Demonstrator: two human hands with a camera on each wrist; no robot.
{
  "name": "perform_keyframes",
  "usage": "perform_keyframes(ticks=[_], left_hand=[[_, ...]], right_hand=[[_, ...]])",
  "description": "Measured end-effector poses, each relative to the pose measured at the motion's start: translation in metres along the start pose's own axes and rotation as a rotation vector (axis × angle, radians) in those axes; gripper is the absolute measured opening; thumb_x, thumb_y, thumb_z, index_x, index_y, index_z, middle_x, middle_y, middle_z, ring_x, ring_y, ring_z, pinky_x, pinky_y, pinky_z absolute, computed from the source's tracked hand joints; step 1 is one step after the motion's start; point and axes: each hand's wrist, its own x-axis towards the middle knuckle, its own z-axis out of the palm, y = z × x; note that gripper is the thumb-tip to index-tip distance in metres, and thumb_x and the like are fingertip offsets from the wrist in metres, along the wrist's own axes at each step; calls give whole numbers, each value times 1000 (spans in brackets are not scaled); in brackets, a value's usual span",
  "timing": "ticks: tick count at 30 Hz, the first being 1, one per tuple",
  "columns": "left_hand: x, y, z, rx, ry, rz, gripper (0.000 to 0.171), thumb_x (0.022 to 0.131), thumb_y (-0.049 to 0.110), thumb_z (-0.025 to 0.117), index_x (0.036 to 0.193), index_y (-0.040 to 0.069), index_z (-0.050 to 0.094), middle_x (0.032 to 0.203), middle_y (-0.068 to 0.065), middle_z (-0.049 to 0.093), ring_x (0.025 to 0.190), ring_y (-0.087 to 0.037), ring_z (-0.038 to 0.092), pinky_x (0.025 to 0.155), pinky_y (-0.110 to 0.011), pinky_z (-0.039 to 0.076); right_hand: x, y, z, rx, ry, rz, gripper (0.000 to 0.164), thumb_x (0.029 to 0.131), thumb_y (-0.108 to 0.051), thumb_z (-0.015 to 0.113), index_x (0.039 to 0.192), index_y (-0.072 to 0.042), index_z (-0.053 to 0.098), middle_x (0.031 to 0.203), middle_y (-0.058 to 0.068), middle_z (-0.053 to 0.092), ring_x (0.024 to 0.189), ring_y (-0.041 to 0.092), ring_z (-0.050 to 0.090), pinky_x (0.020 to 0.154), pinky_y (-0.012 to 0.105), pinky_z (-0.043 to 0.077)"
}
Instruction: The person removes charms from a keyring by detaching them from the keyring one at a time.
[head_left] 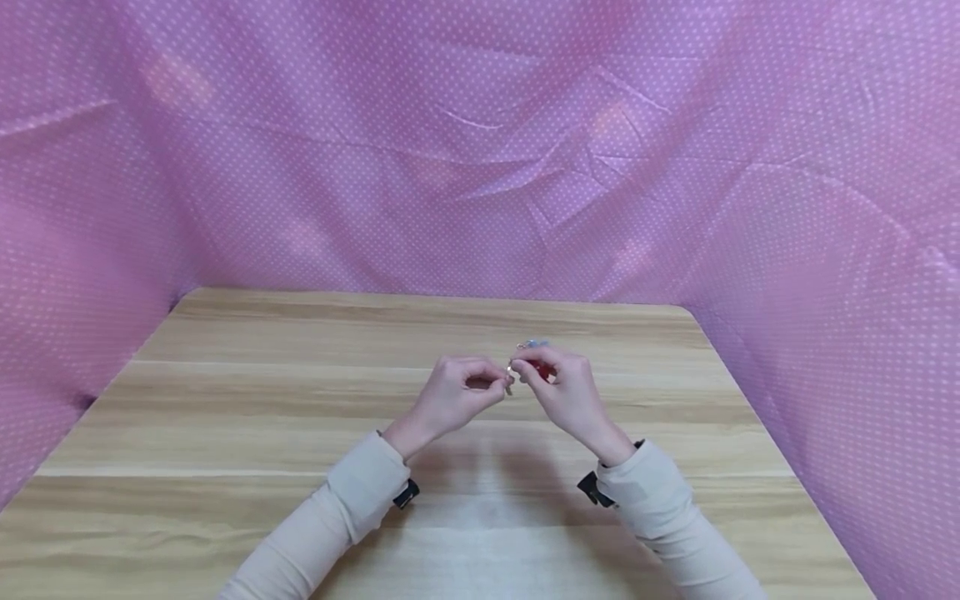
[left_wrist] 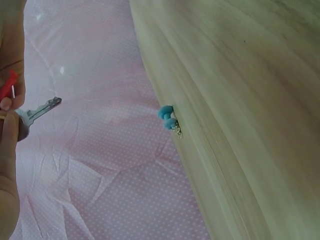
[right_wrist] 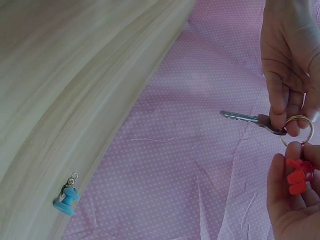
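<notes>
Above the far half of the table, my left hand (head_left: 467, 390) pinches a metal key (right_wrist: 245, 118) by its head, the toothed blade pointing away from the fingers. Close beside it, my right hand (head_left: 564, 398) pinches a gold-coloured split ring (right_wrist: 312, 132) between thumb and finger. A red charm (right_wrist: 297, 180) lies against that hand's fingers. The ring meets the key's head; whether it passes through the hole is hidden by the left fingertips. Beyond the hands, a light blue spool-shaped charm (right_wrist: 66, 201) with a short metal chain (right_wrist: 73, 178) lies on the table.
The wood-grained table (head_left: 262, 400) has a far edge close to the blue charm. Pink cloth with white dots (head_left: 375, 167) hangs behind the table and at both sides. Dark straps (head_left: 596, 490) sit at the cuffs of the light sleeves.
</notes>
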Motion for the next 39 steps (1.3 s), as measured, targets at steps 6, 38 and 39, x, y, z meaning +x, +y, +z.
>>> perform_keyframes(ticks=[6,38,39], left_hand=[[-2,-13,9,62,67,21,9,78,-10,58,79,-5,66,79,-15,69,70,-20,67,64,-17,55],[-6,-25,17,119,173,-131,10,85,8,62,88,3,70,82,-8,71,65,-11,66,60,-15,54],[-6,-25,16,135,175,-135,10,85,8,62,89,4,70,83,-8,71,67,-12,66,61,-16,54]], right_hand=[[-4,-1,2,74,-12,42,8,84,-7,64,89,-2,67,79,7,70,66,14,65,54,20,51],[-1,8,-3,-49,-135,-51,5,84,-3,64,88,-4,66,81,5,66,66,7,54,56,18,49],[0,8,-4,-70,-151,-62,4,83,-4,64,87,-5,66,81,4,65,66,6,53,55,18,47]])
